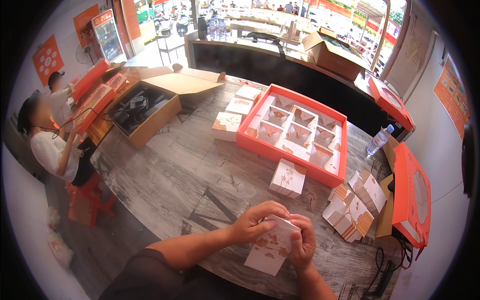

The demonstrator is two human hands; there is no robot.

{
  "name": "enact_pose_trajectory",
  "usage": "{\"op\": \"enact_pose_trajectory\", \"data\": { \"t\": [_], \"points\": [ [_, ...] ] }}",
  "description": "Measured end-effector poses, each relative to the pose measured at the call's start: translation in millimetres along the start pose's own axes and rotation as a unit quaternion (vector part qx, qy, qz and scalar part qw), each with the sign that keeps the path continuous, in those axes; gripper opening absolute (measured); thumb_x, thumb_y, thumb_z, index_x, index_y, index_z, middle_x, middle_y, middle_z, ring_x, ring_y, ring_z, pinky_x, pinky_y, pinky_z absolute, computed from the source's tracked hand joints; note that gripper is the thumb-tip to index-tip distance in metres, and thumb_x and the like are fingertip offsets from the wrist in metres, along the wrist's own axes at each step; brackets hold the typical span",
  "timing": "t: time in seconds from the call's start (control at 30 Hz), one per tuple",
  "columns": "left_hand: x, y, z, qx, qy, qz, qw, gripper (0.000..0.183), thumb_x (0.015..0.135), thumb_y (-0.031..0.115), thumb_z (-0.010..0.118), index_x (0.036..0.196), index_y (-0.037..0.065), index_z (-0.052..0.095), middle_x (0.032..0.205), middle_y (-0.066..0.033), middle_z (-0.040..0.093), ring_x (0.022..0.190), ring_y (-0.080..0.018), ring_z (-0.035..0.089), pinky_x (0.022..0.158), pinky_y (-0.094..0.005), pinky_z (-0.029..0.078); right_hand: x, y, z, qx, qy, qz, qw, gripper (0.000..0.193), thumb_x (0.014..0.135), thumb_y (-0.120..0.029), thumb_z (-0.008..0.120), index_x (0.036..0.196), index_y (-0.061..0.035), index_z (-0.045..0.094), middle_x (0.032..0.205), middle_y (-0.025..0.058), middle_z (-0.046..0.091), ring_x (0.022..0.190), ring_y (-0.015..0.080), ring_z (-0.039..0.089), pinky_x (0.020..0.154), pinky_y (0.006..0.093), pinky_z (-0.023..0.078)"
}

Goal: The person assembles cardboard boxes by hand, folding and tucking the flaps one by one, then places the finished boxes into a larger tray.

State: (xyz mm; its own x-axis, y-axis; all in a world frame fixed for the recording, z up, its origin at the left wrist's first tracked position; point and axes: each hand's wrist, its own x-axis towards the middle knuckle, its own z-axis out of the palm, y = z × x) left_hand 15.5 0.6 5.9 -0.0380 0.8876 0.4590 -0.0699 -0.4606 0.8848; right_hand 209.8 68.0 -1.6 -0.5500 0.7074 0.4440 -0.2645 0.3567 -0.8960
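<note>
Over the table's (pixel 160 185) near edge, my left hand (pixel 256 223) and right hand (pixel 303 245) pinched the white carton's (pixel 268 251) upper end between thumbs and fingers; I seemed to be shaping it, the next move probably calling for squared sides.

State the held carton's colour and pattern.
The held carton is white with brownish-gold printed motifs, best seen in the head view.

I face a grey wood-grained table (pixel 160 170), a white wall (pixel 451 215) at right, and a daylit opening (pixel 280 12) beyond.
</note>
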Motion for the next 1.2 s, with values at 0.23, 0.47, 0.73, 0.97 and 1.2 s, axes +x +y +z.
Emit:
{"op": "enact_pose_trajectory", "data": {
  "t": [0.23,0.47,0.73,0.97,1.2],
  "points": [
    [0.2,0.6,-1.9,0.014,-0.023,-0.004,1.0,0.022,0.098,0.001,0.052,0.114,0.0,0.067,0.125,-0.0142,0.062,0.12,-0.024,0.059,0.105,-0.037,0.045,0.4,1.1,-0.4,0.007,0.008,0.008,1.0,0.021,0.106,-0.018,0.056,0.115,0.0,0.062,0.125,0.0173,0.061,0.112,0.0237,0.058,0.1,0.0352,0.046],
    [-0.4,0.8,-2.4,0.008,-0.028,-0.013,1.0,0.016,0.099,0.003,0.057,0.11,0.0,0.068,0.121,-0.0129,0.065,0.116,-0.0229,0.061,0.102,-0.0359,0.047,-0.4,1.6,-1.1,0.015,0.006,0.021,1.0,0.02,0.106,-0.017,0.055,0.112,-0.0002,0.063,0.121,0.0152,0.063,0.109,0.0218,0.059,0.098,0.034,0.046],
    [1.1,2.2,-1.0,0.056,-0.018,0.013,0.998,0.018,0.092,0.004,0.069,0.11,0.002,0.07,0.115,-0.0127,0.069,0.111,-0.0247,0.065,0.098,-0.0367,0.05,-0.7,-0.2,0.2,0.051,0.01,0.048,0.997,0.021,0.107,-0.019,0.055,0.111,0.0001,0.063,0.121,0.0145,0.063,0.107,0.0195,0.059,0.097,0.0324,0.046],
    [2.4,5.6,0.0,0.098,0.002,0.03,0.995,0.017,0.088,0.0,0.071,0.105,0.001,0.073,0.108,-0.0142,0.072,0.099,-0.0261,0.07,0.088,-0.0348,0.055,-0.7,-0.2,1.0,0.056,0.007,0.053,0.997,0.021,0.107,-0.02,0.055,0.11,-0.0001,0.063,0.119,0.0137,0.063,0.106,0.0184,0.059,0.095,0.0314,0.046],
    [0.7,4.4,-0.3,0.097,-0.003,0.02,0.995,0.014,0.092,0.005,0.072,0.104,0.0,0.074,0.107,-0.0132,0.072,0.1,-0.0239,0.07,0.088,-0.0348,0.055,-1.0,0.9,-0.8,0.05,0.005,0.053,0.997,0.021,0.108,-0.02,0.054,0.107,-0.0008,0.063,0.116,0.0134,0.065,0.104,0.0175,0.059,0.094,0.0304,0.046]
  ]
}}
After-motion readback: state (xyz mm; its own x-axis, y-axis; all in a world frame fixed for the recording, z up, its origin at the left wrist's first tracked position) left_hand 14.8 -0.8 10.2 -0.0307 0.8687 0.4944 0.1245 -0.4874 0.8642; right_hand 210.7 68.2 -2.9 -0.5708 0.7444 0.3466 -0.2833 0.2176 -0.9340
